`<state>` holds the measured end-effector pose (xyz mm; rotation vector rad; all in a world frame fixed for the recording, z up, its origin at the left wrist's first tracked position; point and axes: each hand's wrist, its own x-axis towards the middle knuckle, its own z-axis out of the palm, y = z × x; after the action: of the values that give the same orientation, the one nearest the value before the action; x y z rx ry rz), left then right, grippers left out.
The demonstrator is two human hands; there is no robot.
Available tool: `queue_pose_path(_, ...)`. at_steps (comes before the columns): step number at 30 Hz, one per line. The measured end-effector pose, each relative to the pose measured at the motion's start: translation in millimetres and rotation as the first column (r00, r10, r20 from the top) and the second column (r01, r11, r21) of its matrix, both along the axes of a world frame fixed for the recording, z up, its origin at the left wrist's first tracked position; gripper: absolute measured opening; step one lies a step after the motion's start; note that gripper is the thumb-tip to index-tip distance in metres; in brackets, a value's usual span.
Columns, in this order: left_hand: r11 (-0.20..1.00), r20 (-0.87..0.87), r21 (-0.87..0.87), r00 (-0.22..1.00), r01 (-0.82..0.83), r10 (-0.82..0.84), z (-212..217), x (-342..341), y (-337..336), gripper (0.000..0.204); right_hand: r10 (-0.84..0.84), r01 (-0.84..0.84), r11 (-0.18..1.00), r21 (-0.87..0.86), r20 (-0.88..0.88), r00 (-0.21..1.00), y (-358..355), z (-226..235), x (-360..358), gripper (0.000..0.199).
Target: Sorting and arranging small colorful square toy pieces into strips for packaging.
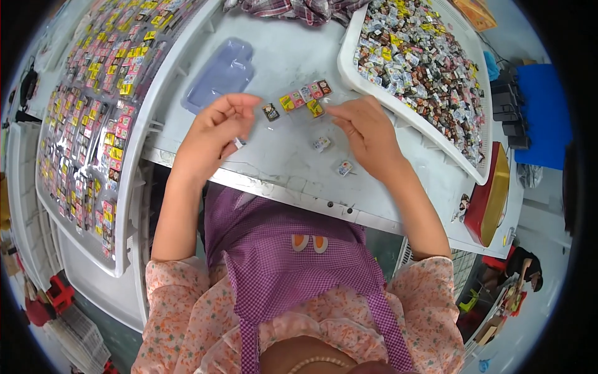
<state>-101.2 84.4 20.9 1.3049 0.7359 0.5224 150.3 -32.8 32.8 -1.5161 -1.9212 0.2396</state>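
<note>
My left hand [219,129] is curled above the table's near side, with a small white printed block [239,143] between its lower fingers. Just right of its fingertips sits a dark printed block [270,112]. In the middle, a row of small pink, yellow, white and dark blocks [305,95] lies in what looks like a clear plastic tray [335,98]. My right hand [367,134] has its fingers bent together at the right edge of that clear plastic, close to a yellow block [316,108]. Two pale blocks, one [321,144] and another [345,167], lie loose nearer me.
Stacked purple-tinted clear trays [219,73] lie behind my left hand. At the right a white crate [411,118] is heaped with loose blocks. The left crate [134,156] holds filled clear packs. A red and gold box [491,196] stands at the right edge; cloth [293,9] lies behind.
</note>
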Motion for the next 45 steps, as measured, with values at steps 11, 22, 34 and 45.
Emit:
queue_pose_path(11,0.856,0.274,-0.438,0.866,-0.276,0.419,-4.5,27.7,-17.7,0.023,-0.093,0.09,0.996,0.027,0.114,0.989,13.0,-8.8,-53.2,0.022)
queue_pose_path(22,0.728,0.192,-0.625,0.849,-0.281,0.493,7.3,22.7,-15.1,0.023,-0.103,0.097,0.995,0.04,0.238,0.966,37.1,-23.2,-64.0,0.02)
queue_pose_path(34,0.851,0.236,-0.422,0.869,-0.313,0.436,1.4,38.3,-16.5,0.024,-0.244,0.243,0.97,-0.028,-0.203,0.948,29.9,3.8,-47.0,0.023)
queue_pose_path(45,0.806,0.257,-0.551,0.874,-0.218,0.412,14.7,50.3,-28.6,0.029,-0.12,0.095,0.954,0.284,0.071,0.99,25.4,-9.3,-65.2,0.033)
